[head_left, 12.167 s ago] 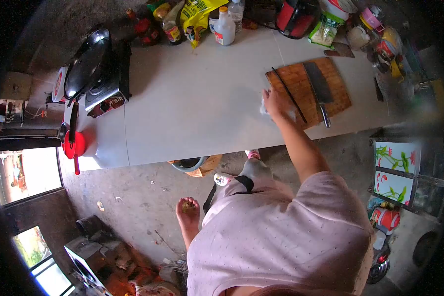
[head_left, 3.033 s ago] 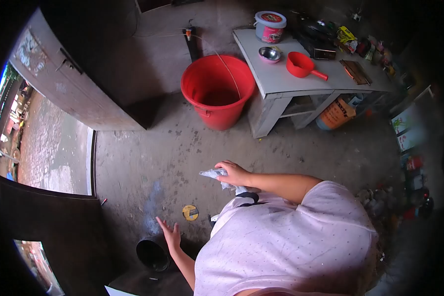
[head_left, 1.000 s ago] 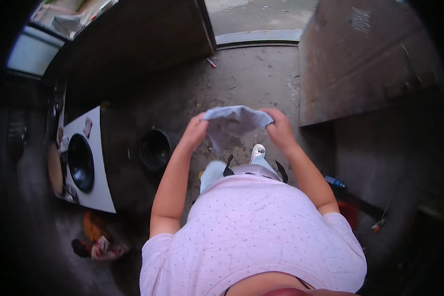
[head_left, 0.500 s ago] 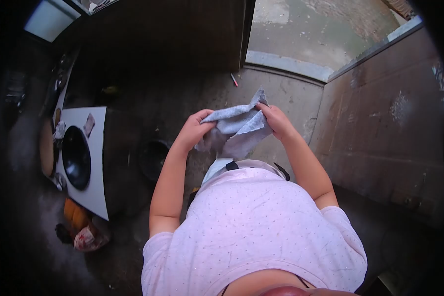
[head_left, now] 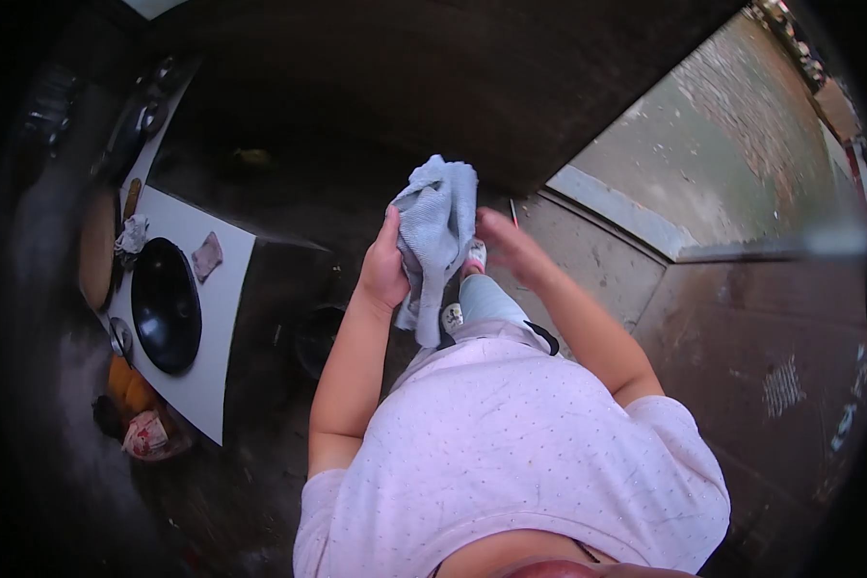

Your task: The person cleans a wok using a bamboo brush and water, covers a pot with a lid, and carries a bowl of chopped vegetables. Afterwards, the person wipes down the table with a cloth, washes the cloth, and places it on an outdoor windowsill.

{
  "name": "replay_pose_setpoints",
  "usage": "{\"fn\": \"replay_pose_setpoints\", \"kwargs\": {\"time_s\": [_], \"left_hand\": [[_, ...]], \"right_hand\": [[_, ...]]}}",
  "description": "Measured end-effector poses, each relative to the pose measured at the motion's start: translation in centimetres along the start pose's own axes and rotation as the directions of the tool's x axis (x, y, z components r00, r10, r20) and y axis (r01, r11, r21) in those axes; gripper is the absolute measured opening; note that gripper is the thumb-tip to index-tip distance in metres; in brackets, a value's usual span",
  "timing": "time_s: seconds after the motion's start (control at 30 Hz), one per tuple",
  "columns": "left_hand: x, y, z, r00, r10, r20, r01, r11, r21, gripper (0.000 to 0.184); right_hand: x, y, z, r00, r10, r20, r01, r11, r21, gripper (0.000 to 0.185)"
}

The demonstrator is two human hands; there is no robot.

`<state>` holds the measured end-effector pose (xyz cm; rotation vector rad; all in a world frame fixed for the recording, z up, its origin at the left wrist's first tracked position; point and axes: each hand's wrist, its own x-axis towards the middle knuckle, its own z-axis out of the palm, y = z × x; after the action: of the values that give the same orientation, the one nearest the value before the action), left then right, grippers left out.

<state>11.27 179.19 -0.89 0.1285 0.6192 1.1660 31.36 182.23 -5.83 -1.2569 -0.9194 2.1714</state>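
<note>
A light blue-grey cloth (head_left: pixel 437 226) hangs bunched in front of my body, above my shoes. My left hand (head_left: pixel 385 265) is closed on its left side, with the thumb pointing up along the fabric. Close to the cloth's right edge is my right hand (head_left: pixel 509 249), smeared by motion, so I cannot make out its fingers or whether they touch the fabric. The cloth's lower end dangles beside my left hand.
On the left, a white-topped counter (head_left: pixel 223 318) bears a black wok (head_left: pixel 166 306) and a small pinkish cloth (head_left: pixel 207 256). A dark bucket (head_left: pixel 320 339) stands on the floor. At the right are an open doorway and a brown door (head_left: pixel 742 347).
The cloth was stretched between both hands and is now bunched at my left hand. My right hand has moved slightly left and down. The view has turned, with the doorway further right.
</note>
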Motion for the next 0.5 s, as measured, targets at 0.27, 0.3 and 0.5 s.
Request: {"fn": "replay_pose_setpoints", "kwargs": {"time_s": [0.27,0.3,0.5], "left_hand": [[10.4,12.6,-1.2,0.956,0.265,-0.122,-0.242,0.954,0.178,0.047],[11.2,14.4,-1.3,0.953,0.278,-0.121,-0.254,0.949,0.185,0.047],[15.7,25.4,-0.8,0.685,0.662,-0.302,-0.07,0.473,0.878,0.045]], "right_hand": [[20.3,-5.9,3.2,0.994,-0.046,0.102,0.076,0.947,-0.314,0.016],[22.2,-8.2,3.2,0.992,-0.052,0.115,0.086,0.946,-0.314,0.016],[30.5,-21.7,3.4,0.991,0.131,-0.024,-0.131,0.991,0.014,0.025]]}}
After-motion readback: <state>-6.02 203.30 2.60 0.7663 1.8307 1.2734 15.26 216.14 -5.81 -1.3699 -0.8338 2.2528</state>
